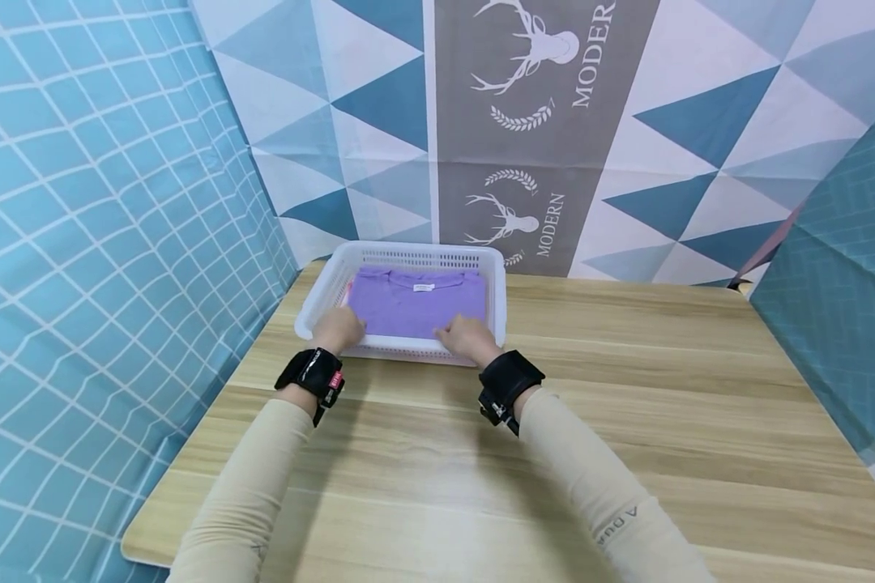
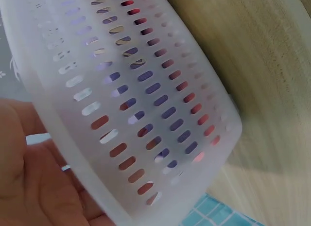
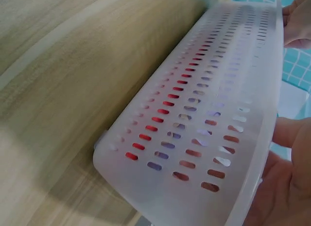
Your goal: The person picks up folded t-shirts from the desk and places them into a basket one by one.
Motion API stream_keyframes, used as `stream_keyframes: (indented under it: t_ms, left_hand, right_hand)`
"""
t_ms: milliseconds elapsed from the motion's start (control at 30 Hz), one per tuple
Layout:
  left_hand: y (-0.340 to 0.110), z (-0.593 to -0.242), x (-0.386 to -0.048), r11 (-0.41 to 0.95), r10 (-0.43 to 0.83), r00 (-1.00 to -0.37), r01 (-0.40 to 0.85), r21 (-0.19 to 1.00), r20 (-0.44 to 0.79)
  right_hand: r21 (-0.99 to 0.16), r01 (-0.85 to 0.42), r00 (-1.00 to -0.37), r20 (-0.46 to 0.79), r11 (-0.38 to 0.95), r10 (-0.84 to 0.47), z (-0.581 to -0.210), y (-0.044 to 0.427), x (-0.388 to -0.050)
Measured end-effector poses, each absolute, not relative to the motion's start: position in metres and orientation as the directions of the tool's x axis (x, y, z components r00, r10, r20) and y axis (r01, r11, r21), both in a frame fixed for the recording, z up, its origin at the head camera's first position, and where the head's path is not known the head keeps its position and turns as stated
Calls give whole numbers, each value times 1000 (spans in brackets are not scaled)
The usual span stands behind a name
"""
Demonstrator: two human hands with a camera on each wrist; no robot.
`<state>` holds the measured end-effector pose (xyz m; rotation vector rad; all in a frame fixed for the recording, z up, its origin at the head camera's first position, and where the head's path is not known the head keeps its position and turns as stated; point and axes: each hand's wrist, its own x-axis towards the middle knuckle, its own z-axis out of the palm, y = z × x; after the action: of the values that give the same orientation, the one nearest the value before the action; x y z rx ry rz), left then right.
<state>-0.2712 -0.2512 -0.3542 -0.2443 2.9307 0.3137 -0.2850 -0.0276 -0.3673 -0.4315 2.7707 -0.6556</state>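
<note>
A folded purple T-shirt (image 1: 417, 308) lies collar-away in a white plastic basket (image 1: 496, 283) on the wooden table. At its near left corner my left hand (image 1: 338, 329) reaches over the front rim and grips the shirt's edge, thumb on top. My right hand (image 1: 470, 338) does likewise at the near right. Through the slots of the basket wall (image 2: 73, 114) in the left wrist view, skin and purple cloth show. In the right wrist view, red cloth (image 3: 154, 120) shows low behind the slots, under the purple. The fingertips are hidden behind the basket's wall.
The wooden table (image 1: 627, 389) extends to the right of the basket and toward me. A blue checked sheet (image 1: 102, 243) hangs along the left edge. Behind the basket hangs a patterned cloth (image 1: 525, 138) with deer heads; a teal cloth (image 1: 846, 283) hangs at right.
</note>
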Motion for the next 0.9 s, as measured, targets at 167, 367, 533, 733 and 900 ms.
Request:
stream_keyframes:
  t_ms: [167, 367, 533, 733, 900]
  left_hand:
    - [-251, -363, -273, 976, -105, -965, -146, 161, -238]
    - [-247, -369, -276, 985, -62, -964, -100, 138, -257]
    - [-240, -369, -277, 986, -49, -975, -81, 143, -216]
    - [-236, -370, -267, 975, -46, -998, -51, 216, -31]
    - [-222, -369, -250, 942, 3, -981, 67, 329, 192]
  right_hand:
    - [-429, -242, -896, -245, 870, -370, -373, -28, -285]
    - [-391, -244, -885, -285, 888, -369, -376, -23, -286]
    - [-425, -224, -919, -208, 877, -335, -377, -15, -285]
    - [-554, -262, -948, -7, 790, -319, -368, -2, -273]
    - [-609, -347, -935, 172, 713, -309, -361, 20, -253]
